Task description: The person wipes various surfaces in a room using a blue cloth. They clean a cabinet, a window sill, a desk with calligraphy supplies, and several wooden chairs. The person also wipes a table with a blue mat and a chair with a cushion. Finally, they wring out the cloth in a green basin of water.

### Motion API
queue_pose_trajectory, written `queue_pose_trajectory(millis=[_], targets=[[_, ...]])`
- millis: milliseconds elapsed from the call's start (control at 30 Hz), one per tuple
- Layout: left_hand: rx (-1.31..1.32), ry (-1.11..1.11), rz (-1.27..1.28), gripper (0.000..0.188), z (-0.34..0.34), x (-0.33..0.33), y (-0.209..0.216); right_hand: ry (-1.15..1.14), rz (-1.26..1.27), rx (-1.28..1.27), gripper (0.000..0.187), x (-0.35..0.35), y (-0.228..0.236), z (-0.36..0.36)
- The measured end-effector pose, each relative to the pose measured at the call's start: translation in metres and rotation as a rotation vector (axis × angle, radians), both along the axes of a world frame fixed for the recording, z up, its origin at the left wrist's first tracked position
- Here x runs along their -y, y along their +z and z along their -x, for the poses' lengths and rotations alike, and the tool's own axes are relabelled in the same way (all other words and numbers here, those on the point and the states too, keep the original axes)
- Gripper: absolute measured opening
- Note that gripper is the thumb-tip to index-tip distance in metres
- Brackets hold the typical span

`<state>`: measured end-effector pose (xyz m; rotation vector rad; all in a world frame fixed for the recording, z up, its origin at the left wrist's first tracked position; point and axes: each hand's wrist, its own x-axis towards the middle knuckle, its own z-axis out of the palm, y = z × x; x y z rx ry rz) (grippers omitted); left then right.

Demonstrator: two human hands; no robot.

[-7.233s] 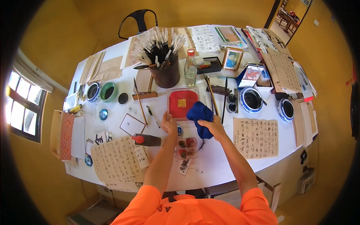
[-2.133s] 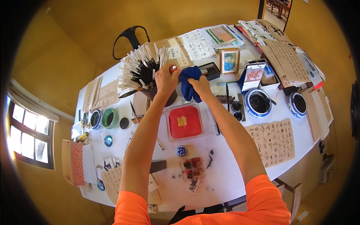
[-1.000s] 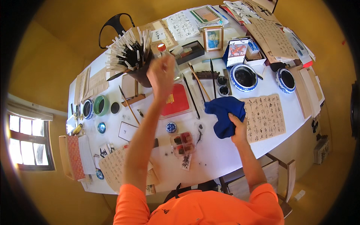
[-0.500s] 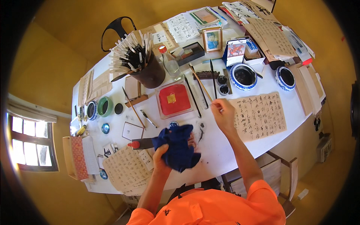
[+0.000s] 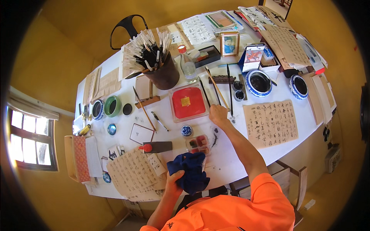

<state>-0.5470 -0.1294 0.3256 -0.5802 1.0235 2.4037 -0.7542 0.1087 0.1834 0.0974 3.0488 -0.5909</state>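
A crumpled dark blue cloth [image 5: 189, 173] is bunched in my left hand [image 5: 174, 184], held above the table's near edge. My right hand [image 5: 218, 115] reaches over the middle of the table with its fingers curled closed. It covers the lower ends of two dark brushes [image 5: 204, 92]; whether it grips one is hidden. Just right of it lie a light-handled brush [image 5: 218, 89] and a long black brush [image 5: 229, 88], their upper ends on a carved dark brush rest [image 5: 221, 79]. Left of the hand sits a clear square box with red inside [image 5: 189, 111].
A dark pot of brushes [image 5: 165, 75] and a glass bottle [image 5: 188, 67] stand at the back. Blue-and-white ink bowls [image 5: 259, 93] are at the right, near a written sheet [image 5: 270, 123]. A palette box [image 5: 198, 144], red-capped bottle [image 5: 156, 147] and written papers [image 5: 133, 171] lie nearer.
My right hand has moved left, from beside the written sheet to the dark brushes' lower ends. My left hand has lowered the cloth toward me, uncovering the palette box and a small blue-and-white lid.
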Motion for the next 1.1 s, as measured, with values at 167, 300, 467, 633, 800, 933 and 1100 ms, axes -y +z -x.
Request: queue_pose_trajectory(millis=[167, 300, 467, 633, 800, 933, 1100], targets=[[-0.031, -0.052, 0.022, 0.062, 0.005, -0.004, 0.008, -0.023, -0.001, -0.038, 0.011, -0.007, 0.015, -0.013], [-0.021, -0.108, 0.018, 0.06, 0.006, -0.006, 0.001, -0.024, 0.051, -0.128, 0.013, -0.024, 0.014, -0.023], [0.011, -0.161, 0.022, 0.061, 0.01, -0.017, 0.005, -0.129, 0.098, -0.217, 0.016, -0.048, 0.007, -0.022], [0.021, -0.192, 0.033, 0.061, 0.012, -0.024, 0.008, -0.17, 0.057, -0.167, 0.018, -0.065, -0.001, -0.016], [0.005, -0.189, 0.011, 0.06, 0.012, -0.024, 0.003, -0.188, 0.033, -0.137, 0.016, -0.067, -0.001, -0.015], [0.007, -0.181, -0.003, 0.059, 0.01, -0.025, 0.002, -0.179, 0.023, -0.112, 0.017, -0.07, -0.003, -0.014], [0.039, -0.186, -0.012, 0.058, 0.008, -0.025, -0.005, -0.183, 0.03, -0.068, 0.021, -0.074, -0.004, -0.014]])
